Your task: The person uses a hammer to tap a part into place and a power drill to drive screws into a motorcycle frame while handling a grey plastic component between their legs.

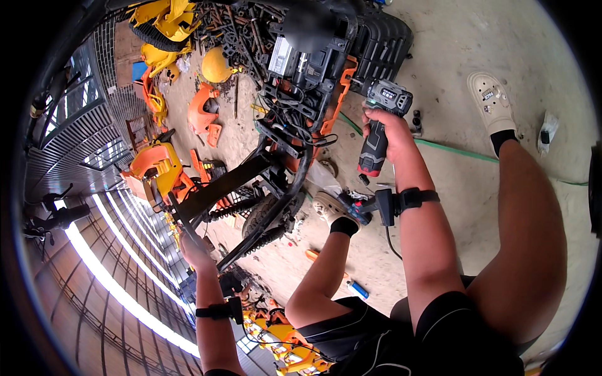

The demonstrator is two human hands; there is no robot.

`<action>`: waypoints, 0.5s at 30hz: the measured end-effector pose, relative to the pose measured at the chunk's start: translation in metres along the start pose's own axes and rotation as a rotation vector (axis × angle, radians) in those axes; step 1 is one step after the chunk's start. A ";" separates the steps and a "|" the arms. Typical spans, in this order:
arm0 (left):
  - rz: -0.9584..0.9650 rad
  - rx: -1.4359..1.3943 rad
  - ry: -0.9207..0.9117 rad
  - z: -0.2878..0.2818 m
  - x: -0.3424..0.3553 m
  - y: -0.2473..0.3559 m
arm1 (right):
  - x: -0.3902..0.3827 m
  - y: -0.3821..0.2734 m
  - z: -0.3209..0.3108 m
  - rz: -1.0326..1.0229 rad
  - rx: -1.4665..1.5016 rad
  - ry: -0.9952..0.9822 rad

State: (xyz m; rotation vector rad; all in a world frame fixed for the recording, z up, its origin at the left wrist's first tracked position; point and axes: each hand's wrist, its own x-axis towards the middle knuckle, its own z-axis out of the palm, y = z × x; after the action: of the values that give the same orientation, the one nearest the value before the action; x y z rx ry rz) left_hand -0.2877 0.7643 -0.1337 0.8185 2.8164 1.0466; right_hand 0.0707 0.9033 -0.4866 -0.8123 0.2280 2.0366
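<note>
My right hand (390, 128) is wrapped round the grip of a cordless drill driver (376, 147), grey and black with red at its base. The tool's nose points left at an orange bracket (338, 94) on a partly stripped vehicle with a black tube frame (235, 178). Whether its tip touches a fastener is too small to tell. Lower left, my left hand (197, 252) is against the end of the black frame; its fingers are mostly hidden there. Loose cables (291, 113) and a silver box (281, 56) sit on the vehicle near the drill.
A second power tool (356, 208) lies on the concrete beside my left shoe (327, 208). A green strap (448, 150) crosses the floor. A blue cylinder (357, 289) lies near my left leg. Orange panels (204, 113), a yellow helmet (216, 64) and a metal parts pile (235, 34) are farther off.
</note>
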 end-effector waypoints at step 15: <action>0.023 -0.037 -0.010 -0.007 0.010 -0.014 | 0.004 -0.002 -0.011 -0.010 -0.038 -0.035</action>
State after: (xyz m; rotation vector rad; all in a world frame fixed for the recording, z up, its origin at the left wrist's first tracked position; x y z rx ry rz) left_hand -0.3043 0.7566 -0.1352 0.8519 2.7775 1.0909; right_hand 0.0752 0.9023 -0.4974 -0.7991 0.1663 2.0497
